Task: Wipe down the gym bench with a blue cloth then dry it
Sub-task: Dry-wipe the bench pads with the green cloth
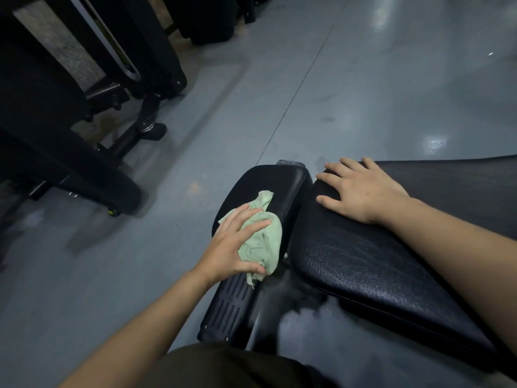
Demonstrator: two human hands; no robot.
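Observation:
The gym bench has two black padded parts: a small seat pad (275,179) at centre and a long back pad (363,264) to its right. A crumpled pale green cloth (264,236) lies on the seat pad. My left hand (232,245) presses on the cloth, fingers spread over it and thumb curled round its near edge. My right hand (361,189) rests flat on the far end of the back pad, fingers straight and spread. No blue cloth is in view.
Black gym machine frames and legs (84,121) stand at the left on the grey floor (363,93). A slotted black plate (232,306) sits under the seat pad. My dark-clothed knee (223,368) is at the bottom edge.

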